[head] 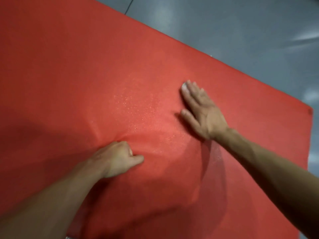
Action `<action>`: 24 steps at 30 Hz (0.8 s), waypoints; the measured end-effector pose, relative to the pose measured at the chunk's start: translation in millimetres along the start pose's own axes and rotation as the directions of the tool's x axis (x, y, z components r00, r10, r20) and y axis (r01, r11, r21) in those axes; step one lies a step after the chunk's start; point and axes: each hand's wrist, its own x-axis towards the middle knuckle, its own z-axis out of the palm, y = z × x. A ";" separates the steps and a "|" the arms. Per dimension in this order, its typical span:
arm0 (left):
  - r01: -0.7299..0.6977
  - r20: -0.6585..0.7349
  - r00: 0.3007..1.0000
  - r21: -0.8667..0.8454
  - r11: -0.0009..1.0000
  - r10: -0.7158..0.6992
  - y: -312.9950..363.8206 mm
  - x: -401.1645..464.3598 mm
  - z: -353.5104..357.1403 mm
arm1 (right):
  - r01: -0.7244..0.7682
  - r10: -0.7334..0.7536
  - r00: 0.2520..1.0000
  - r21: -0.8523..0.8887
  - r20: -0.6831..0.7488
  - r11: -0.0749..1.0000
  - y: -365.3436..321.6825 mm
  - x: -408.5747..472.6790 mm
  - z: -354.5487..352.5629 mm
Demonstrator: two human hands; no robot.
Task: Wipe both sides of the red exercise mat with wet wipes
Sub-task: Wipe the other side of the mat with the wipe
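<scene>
The red exercise mat point(86, 75) lies flat on the floor and fills most of the head view. My right hand point(202, 111) is flat on the mat with straight fingers, pressing a white wet wipe point(184, 87) that shows only at the fingertips. My left hand point(119, 157) is curled into a fist and leans on the mat nearer to me, denting and creasing it. A damp, glistening patch point(141, 109) lies between the two hands.
Grey glossy floor point(241, 31) surrounds the mat at the top and right. The mat's far edge runs diagonally from top centre to a corner point(309, 111) at the right. A dark line on the floor point(130, 5) sits at the top.
</scene>
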 end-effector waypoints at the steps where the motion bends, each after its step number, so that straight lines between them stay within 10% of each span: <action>1: 0.003 -0.003 1.000 0.002 1.000 -0.003 0.3 -0.2 -0.4 | 0.117 -0.117 0.992 0.011 0.039 0.993 -17.3 -18.5 6.4; 5: -0.006 -0.010 1.000 0.013 1.000 0.006 0.1 -0.7 -0.4 | 0.505 -0.494 0.846 -0.004 0.200 0.863 -40.8 -70.7 18.3; 9: -0.008 -0.009 1.000 0.031 0.999 0.008 -0.4 -0.8 0.7 | 0.108 -0.107 0.994 -0.118 0.016 0.987 24.0 -13.5 -1.6; 12: -0.003 0.010 1.000 0.015 1.000 0.003 -2.6 1.0 2.0 | -0.257 0.255 0.965 -0.036 -0.058 0.966 47.9 16.1 -13.4; 20: 0.006 0.009 1.000 -0.001 1.000 -0.006 0.7 0.2 -0.4 | 0.431 -0.424 0.880 0.017 0.216 0.902 -53.6 -104.5 24.4; 24: 0.010 -0.013 1.000 0.000 1.000 -0.010 2.3 -2.1 0.3 | 0.054 -0.052 0.998 -0.051 0.039 0.997 -11.4 -54.1 10.9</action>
